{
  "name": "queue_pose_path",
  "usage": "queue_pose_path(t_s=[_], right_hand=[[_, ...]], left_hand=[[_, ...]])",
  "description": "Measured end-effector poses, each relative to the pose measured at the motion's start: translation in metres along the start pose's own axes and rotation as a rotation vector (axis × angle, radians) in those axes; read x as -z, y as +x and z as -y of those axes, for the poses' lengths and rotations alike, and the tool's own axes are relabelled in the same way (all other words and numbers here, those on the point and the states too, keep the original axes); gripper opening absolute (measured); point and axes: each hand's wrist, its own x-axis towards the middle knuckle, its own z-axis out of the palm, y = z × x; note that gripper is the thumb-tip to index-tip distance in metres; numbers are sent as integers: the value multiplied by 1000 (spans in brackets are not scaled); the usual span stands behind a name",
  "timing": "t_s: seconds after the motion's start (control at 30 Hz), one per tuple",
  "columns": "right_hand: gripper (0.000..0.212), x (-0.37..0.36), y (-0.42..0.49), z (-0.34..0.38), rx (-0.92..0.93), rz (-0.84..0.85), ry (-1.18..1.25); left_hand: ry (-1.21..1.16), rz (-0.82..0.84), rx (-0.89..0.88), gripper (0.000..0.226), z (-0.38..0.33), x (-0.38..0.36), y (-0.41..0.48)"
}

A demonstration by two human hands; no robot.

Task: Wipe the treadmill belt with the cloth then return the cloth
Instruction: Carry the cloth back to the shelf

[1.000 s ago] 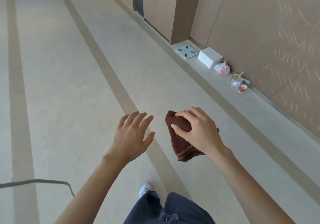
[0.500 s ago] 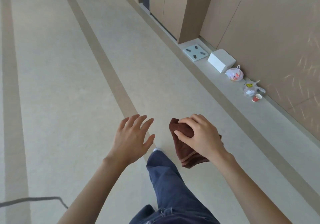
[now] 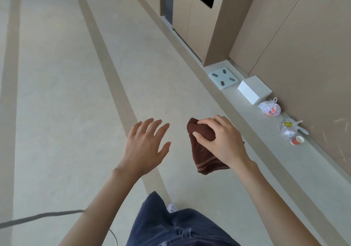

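Gripping cloth point(image 3: 201, 150), right hand point(image 3: 220, 139), left hand point(image 3: 144, 147) beside

cloth point(image 3: 202, 150): brown terry, matt, stitched hem
floor point(image 3: 57, 93): smooth, faint sheen
box point(image 3: 253, 90): white, matt
trousers point(image 3: 171, 226): denim

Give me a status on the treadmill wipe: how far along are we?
Done: the cloth is picked up; the right hand grips it, bunched. In hand: it is held above the floor, the left hand open and empty. Left: returning the cloth, at least. No treadmill shows, only bins and a scale by the wall, so I cannot tell whether the wipe is finished or pending.
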Motion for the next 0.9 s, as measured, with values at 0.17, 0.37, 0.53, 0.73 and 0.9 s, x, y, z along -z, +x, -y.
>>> queue_pose_path(t_s=[0.17,0.37,0.53,0.73,0.9], right_hand=[[27,-31,63,-21,-28,48,-1],[27,-68,174,-32,-64,36,-22],[28,-84,290,-23,-93,5,-39],[28,-107,393,-30,-106,3,-33],[32,-130,460,-57,-110,64,-58]], left_hand=[[-26,54,18,46,37,-24,62],[-29,87,-20,46,101,-43,169],[-19,40,-76,46,164,-34,278],[-42,81,-96,47,214,-32,381],[-28,174,-92,49,244,-52,446]])
